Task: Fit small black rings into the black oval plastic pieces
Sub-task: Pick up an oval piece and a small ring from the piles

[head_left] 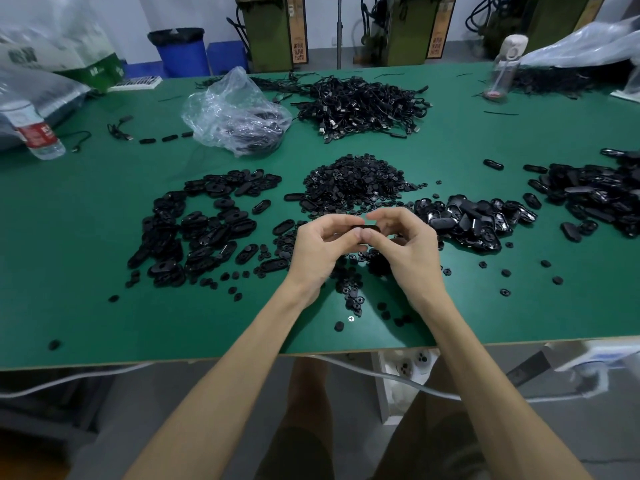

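Above the near middle of the green table [69,306], my left hand [318,244] and right hand [405,244] meet with thumbs touching. Each pinches one end of a single black oval piece [360,226] between thumb and forefinger. Whether a ring sits in it I cannot tell, as my fingers hide its face. Just beyond the hands lies the heap of small rings [356,181]. A pile of oval pieces [201,223] spreads to the left and a glossier pile [467,220] lies to the right, with strays scattered toward the near table edge.

Handling, as I judge it: the oval piece looks like light, stiff moulded plastic, smooth enough to slip. It is best held by its rim or ends, leaving the central opening free. The rings appear tiny and light, and are probably easy to drop. A fingertip pinch at the outer edge and a straight press should seat one.

Writing: a water bottle [34,129] at the far left carries a red label, its print too blurred to read. A white and green bag [100,69] behind it and the tan panels [298,46] on the machines beyond the table show characters, none legible.
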The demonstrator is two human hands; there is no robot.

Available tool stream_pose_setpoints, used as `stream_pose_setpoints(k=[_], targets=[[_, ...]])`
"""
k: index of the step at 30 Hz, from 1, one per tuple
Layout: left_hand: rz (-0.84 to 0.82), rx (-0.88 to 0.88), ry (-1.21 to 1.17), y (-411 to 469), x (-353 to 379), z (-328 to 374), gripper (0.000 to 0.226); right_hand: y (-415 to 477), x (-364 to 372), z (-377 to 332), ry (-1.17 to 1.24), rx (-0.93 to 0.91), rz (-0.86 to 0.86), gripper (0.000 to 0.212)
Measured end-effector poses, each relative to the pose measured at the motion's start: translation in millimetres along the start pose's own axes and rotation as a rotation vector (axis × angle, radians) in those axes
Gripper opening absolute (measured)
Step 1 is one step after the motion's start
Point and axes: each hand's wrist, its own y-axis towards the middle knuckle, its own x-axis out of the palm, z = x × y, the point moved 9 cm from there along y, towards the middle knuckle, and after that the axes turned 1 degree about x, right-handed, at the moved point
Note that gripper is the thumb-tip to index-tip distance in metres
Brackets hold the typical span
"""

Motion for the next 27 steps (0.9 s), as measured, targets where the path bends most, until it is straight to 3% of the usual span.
stream_pose_setpoints(k=[21,27], targets=[[0.014,-0.027,0.086,-2.2,0.2,-2.9,0.015,-1.2,-3.0,7.9,0.057,0.072,0.053,0.015],[0.048,0.001,0.224,-1.7,-0.1,0.2,0.014,-2.3,1.7,5.0,0.003,0.057,0.009,0.012]])
